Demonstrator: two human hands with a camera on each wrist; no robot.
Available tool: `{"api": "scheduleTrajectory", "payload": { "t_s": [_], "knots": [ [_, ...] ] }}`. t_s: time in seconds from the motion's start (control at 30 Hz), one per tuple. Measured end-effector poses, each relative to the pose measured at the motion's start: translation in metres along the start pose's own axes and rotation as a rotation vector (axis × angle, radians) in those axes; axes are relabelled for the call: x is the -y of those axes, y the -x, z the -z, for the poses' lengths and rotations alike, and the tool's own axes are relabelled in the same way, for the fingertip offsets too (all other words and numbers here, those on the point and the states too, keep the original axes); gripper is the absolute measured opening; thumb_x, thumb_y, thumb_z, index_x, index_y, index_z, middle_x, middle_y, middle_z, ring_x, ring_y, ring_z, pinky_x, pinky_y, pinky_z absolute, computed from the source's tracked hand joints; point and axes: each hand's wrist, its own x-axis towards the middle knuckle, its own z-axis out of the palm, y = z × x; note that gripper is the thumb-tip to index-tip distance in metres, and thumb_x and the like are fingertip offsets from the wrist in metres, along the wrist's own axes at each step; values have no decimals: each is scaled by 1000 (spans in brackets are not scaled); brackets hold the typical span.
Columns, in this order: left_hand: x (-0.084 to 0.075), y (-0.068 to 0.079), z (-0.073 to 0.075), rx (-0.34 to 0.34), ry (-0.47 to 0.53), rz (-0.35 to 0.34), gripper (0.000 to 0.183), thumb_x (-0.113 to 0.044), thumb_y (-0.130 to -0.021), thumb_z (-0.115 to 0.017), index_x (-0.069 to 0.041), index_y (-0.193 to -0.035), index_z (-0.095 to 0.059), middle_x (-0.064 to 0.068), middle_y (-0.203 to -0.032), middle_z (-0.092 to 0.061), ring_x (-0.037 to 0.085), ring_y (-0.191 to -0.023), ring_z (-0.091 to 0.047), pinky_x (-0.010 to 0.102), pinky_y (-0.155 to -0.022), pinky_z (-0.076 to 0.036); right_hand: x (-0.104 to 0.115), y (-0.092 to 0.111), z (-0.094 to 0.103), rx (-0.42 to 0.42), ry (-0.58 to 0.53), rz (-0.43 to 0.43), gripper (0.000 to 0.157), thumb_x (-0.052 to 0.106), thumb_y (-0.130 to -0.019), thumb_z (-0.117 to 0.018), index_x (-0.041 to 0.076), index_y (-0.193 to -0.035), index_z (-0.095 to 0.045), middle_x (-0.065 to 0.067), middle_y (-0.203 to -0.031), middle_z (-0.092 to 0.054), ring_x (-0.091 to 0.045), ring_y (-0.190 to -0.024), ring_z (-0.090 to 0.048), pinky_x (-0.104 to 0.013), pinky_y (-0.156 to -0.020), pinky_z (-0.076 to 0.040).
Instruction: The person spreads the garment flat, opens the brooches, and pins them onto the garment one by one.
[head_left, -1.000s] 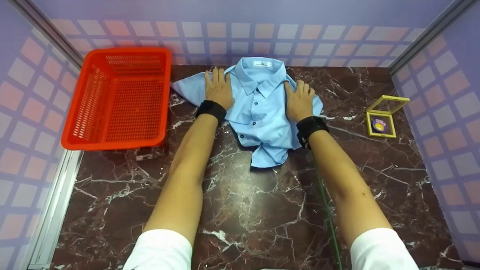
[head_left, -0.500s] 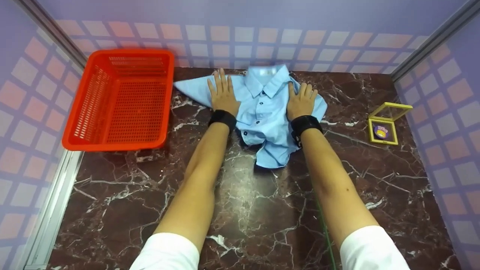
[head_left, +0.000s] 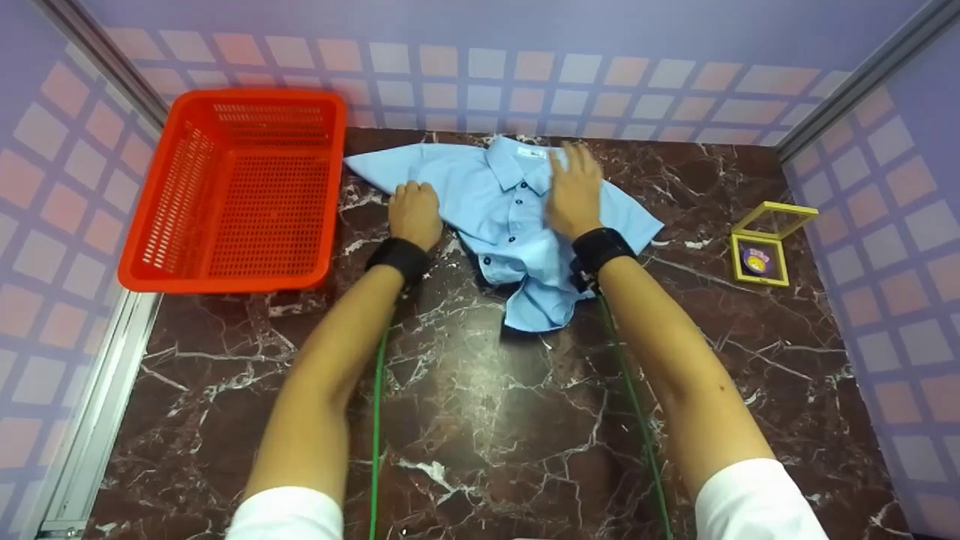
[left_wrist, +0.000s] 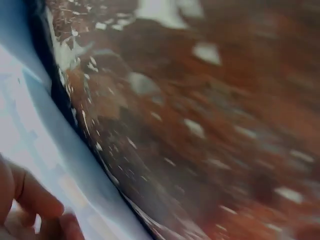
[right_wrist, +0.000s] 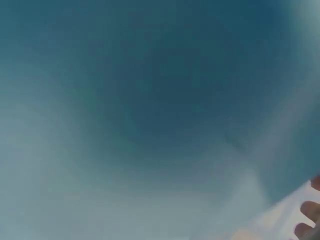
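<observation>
A light blue button-up shirt [head_left: 480, 199] lies front up on the dark marble table, collar toward the back wall, sleeves spread to both sides. Its lower part is bunched. My left hand [head_left: 415, 215] is at the lower edge of the left-side sleeve, fingers loosely bent; in the left wrist view the fingers [left_wrist: 37, 197] show no cloth between them. My right hand [head_left: 575, 191], blurred, is over the shirt's right chest beside the collar, fingers extended. In the right wrist view, blurred blue cloth [right_wrist: 165, 125] fills most of the picture, with fingertips [right_wrist: 311, 210] at the corner.
A red plastic basket [head_left: 225, 285] stands at the back left, next to the sleeve tip. At the right is a small yellow-framed box [head_left: 760, 259] with its lid raised. Green cords [head_left: 377, 442] run from the wrists toward the front. Tiled-pattern walls enclose the table.
My left hand has moved off the shirt's upper front, down and left to the sleeve edge, its fingers bending. My right hand has moved left toward the collar, uncovering the spread right-side sleeve.
</observation>
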Motion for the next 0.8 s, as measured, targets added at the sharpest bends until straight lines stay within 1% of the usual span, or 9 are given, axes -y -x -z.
{"api": "scheduleTrajectory", "payload": {
  "t_s": [0.1, 0.17, 0.23, 0.27, 0.33, 0.4, 0.5, 0.63, 0.8],
  "knots": [
    [9, 13, 4, 69, 0, -230, 22, 1, -86, -59, -3, -103, -72, 18, -106, -65, 39, -104, -57, 52, -95, -43, 23, -2, -3, 69, -10, 88, 52, 14, -99, -50, 0, -149, -44, -23, -155, -37, -42, -146, -28, -56, -118, -20],
    [12, 22, 3, 88, -16, -390, 22, -1, -89, -59, -5, -105, -74, 16, -104, -65, 37, -101, -57, 51, -93, -44, 35, -1, -8, 146, -16, 134, 50, 16, -102, -48, -1, -149, -44, -24, -155, -37, -42, -145, -30, -55, -117, -23],
    [10, 29, 1, 93, -35, -490, 21, -6, -94, -59, -6, -108, -74, 15, -104, -64, 35, -99, -57, 49, -89, -45, 44, 0, -14, 240, -13, 154, 50, 15, -104, -44, -1, -151, -41, -23, -157, -34, -42, -145, -29, -55, -117, -24],
    [9, 32, 0, 89, -42, -515, 21, -9, -96, -58, -7, -109, -74, 14, -103, -64, 34, -98, -57, 48, -87, -45, 47, 0, -18, 279, -14, 155, 50, 14, -104, -42, -1, -152, -40, -23, -158, -33, -42, -146, -28, -55, -117, -25],
    [6, 36, -3, 84, -51, -526, 23, -12, -99, -56, -10, -112, -75, 13, -103, -64, 32, -97, -56, 46, -84, -43, 50, 1, -23, 353, -3, 145, 52, 9, -103, -40, 0, -154, -36, -23, -160, -30, -41, -147, -26, -54, -117, -25],
    [1, 38, -5, 89, -61, -510, 24, -12, -98, -57, -13, -113, -76, 12, -103, -64, 32, -98, -56, 46, -83, -42, 49, 2, -28, 399, 3, 122, 54, 7, -102, -39, 2, -155, -34, -22, -160, -29, -39, -149, -24, -54, -118, -24],
    [-4, 39, -7, 112, -75, -500, 26, -11, -96, -58, -15, -114, -77, 12, -104, -64, 32, -99, -56, 45, -83, -41, 45, 3, -33, 425, 3, 93, 53, 12, -104, -40, 5, -156, -34, -21, -161, -29, -39, -149, -23, -55, -117, -24],
    [-8, 40, -10, 142, -96, -515, 22, -16, -98, -59, -13, -109, -78, 13, -105, -64, 32, -99, -56, 45, -83, -43, 39, 5, -36, 451, 5, 93, 50, 22, -108, -39, 9, -156, -36, -20, -162, -28, -40, -149, -23, -57, -116, -23],
    [-9, 42, -8, 122, -145, -548, 20, -16, -97, -60, -9, -99, -79, 11, -103, -66, 31, -98, -57, 44, -83, -44, 38, 4, -36, 520, 28, 105, 51, 28, -109, -36, 14, -158, -33, -17, -165, -22, -37, -151, -19, -57, -118, -20]
  ]
}}
